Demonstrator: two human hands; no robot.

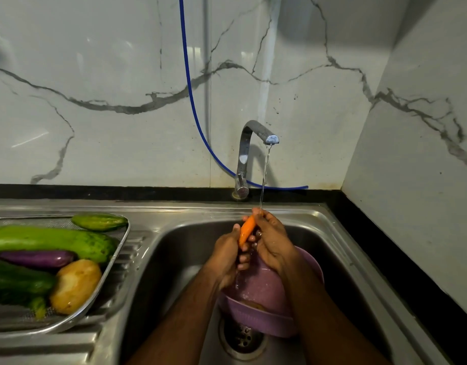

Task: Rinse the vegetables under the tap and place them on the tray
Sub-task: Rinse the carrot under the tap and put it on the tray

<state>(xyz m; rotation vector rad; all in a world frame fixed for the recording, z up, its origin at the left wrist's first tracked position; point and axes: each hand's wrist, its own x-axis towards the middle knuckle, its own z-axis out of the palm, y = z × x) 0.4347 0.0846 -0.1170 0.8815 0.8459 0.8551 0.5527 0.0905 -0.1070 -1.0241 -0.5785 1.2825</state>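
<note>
A slim orange carrot [247, 230] is held between both hands over the stainless steel sink basin [179, 248], directly beneath the thin stream of water [264, 177] falling from the curved chrome tap [249, 151]. The left hand [227, 255] is curled around the carrot's lower end, while the right hand [270, 238] is wrapped around its upper part, so that only the middle stretch is exposed between them. A purple plastic bowl [258, 293] sits in the basin below. On the metal mesh tray [116, 270] at the left are laid a pale green gourd [53, 242], a purple aubergine [37, 258], a yellow potato [75, 285] and a small green cucumber [99, 222].
</note>
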